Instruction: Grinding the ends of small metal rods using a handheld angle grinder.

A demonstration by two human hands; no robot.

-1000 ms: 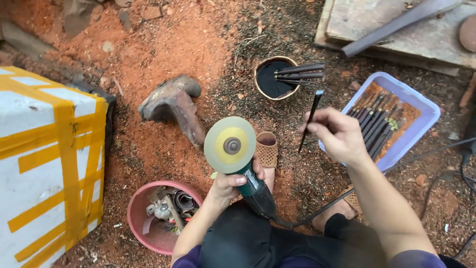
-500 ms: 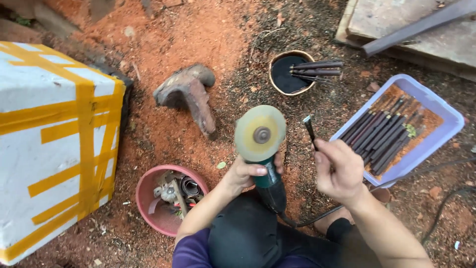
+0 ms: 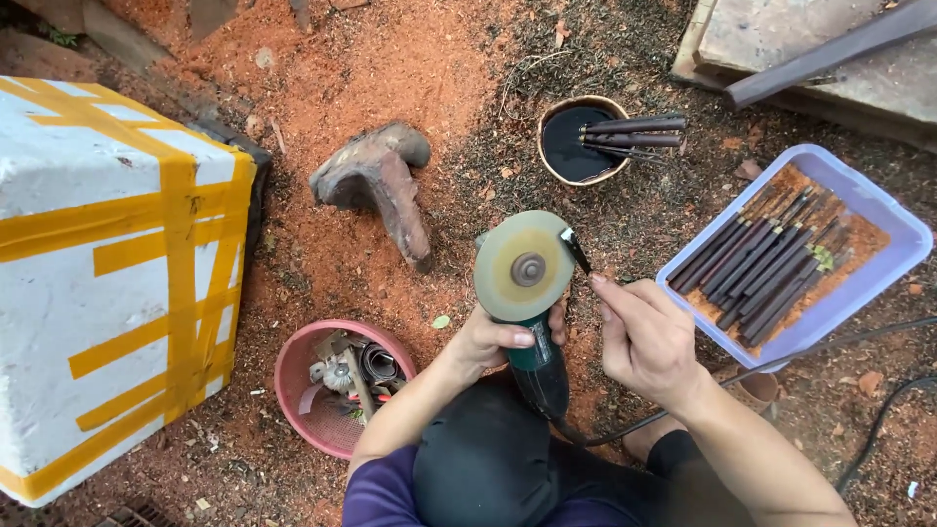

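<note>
the left hand point(image 3: 493, 337) grips the green angle grinder point(image 3: 532, 332), disc up, over the dirt ground. the right hand point(image 3: 644, 342) pinches a thin dark stick point(image 3: 576, 251), its tip touching the disc point(image 3: 524, 266) edge. this looks like the grinding step; next it needs a steady, light press. whether the disc spins is hard to tell, and the grinder's cord end is cut off.

Bare ground point(image 3: 410, 59) strewn with reddish sawdust and dark shavings

Taking the pink basket point(image 3: 337, 385) of metal parts as landmark: 1 white box point(image 3: 107, 283) taped in yellow sits just left of it, 1 curved wood chunk point(image 3: 381, 185) lies above it, 1 round bowl point(image 3: 578, 139) with dark sticks lies up-right, and 1 lilac tray point(image 3: 883, 229) of dark sticks lies far right.
</note>
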